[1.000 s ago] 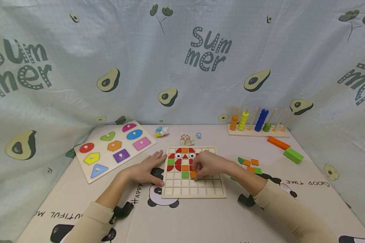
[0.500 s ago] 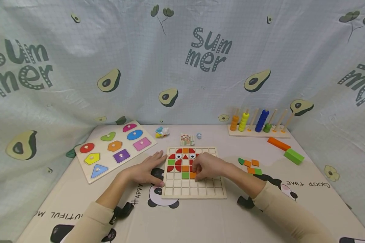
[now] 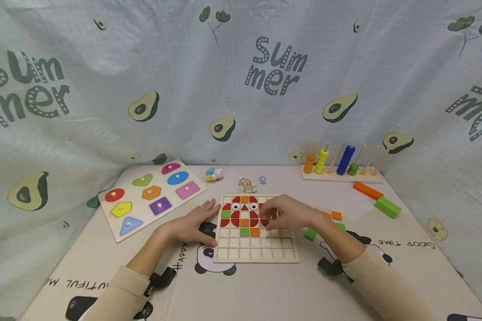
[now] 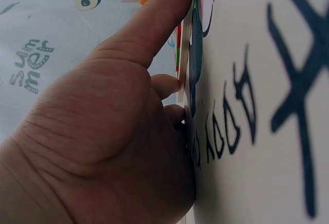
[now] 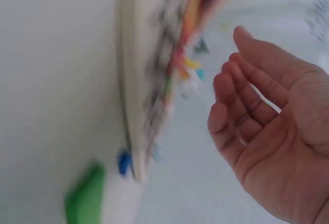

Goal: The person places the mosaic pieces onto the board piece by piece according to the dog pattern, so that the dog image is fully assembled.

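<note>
A wooden grid board [image 3: 245,253] lies in the middle of the table, its upper part set with red, orange, green and eye tiles. One orange square tile [image 3: 255,232] sits in a cell right of a green square tile [image 3: 244,232]. My left hand [image 3: 193,224] rests at the board's left edge, fingers spread, thumb touching its side; the left wrist view shows the thumb along the edge. Over the board's right half hovers my right hand [image 3: 291,213], its fingers loosely bent. In the right wrist view nothing lies between those fingers [image 5: 226,88].
Loose tiles [image 3: 336,216] lie right of the board, partly behind the right forearm. A shape puzzle [image 3: 136,200] is at the left, a picture card [image 3: 247,184] behind the board. A bead-peg stand [image 3: 341,175], an orange block [image 3: 367,190] and a green block [image 3: 387,207] are at the right.
My right hand has released the orange square tile, which now lies in its cell, and has moved up and to the right. The left hand has stayed in place.
</note>
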The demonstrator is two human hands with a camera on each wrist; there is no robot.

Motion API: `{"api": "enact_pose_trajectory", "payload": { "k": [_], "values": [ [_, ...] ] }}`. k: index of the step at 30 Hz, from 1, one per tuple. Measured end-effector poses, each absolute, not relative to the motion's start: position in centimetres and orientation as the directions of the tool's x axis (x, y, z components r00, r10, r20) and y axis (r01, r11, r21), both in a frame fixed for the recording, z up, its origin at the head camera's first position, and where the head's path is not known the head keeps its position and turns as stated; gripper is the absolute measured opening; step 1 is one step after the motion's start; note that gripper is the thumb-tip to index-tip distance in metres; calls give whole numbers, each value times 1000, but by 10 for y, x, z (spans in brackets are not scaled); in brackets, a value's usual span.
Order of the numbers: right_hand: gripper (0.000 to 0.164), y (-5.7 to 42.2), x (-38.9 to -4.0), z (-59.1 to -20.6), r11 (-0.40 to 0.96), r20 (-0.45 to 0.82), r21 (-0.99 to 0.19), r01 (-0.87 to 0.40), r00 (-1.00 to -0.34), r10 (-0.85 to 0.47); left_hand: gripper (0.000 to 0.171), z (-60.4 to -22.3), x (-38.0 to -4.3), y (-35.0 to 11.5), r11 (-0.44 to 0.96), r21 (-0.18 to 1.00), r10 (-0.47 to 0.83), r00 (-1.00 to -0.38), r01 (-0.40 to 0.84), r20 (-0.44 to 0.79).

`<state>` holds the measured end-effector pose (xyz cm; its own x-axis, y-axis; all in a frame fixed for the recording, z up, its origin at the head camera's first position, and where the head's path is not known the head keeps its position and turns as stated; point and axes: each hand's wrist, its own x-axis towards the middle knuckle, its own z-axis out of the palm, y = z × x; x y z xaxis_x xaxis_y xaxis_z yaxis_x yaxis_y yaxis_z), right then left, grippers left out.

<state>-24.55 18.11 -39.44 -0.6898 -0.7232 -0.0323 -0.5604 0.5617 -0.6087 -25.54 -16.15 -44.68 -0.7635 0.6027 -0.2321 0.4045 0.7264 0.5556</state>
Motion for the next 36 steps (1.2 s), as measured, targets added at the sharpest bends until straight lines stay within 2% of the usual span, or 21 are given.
{"api": "enact_pose_trajectory", "payload": {
  "k": [7,11,15,26,31,36],
  "values": [
    [33,245,-245,-368,594,66,-624,-507,-792,-607,111,-447,-255,-161,725,564,600,-764,395,-236],
    [33,281,-251,-368,626,55,-624,-468,-825,-562,111,-446,-256,-161,726,565,598,-766,393,-236],
    [32,308,-255,-374,674,-15,-622,-398,-855,-519,111,-445,-255,-161,731,558,595,-767,393,-239],
    [17,342,-264,-400,799,-253,-570,-191,-884,-392,110,-445,-254,-160,722,558,609,-759,409,-232],
    [18,343,-268,-408,789,-275,-591,-167,-878,-392,111,-445,-254,-160,727,560,601,-763,398,-238],
    [17,343,-269,-411,773,-253,-602,-200,-870,-422,111,-445,-254,-160,727,563,596,-768,394,-233]
  ]
}}
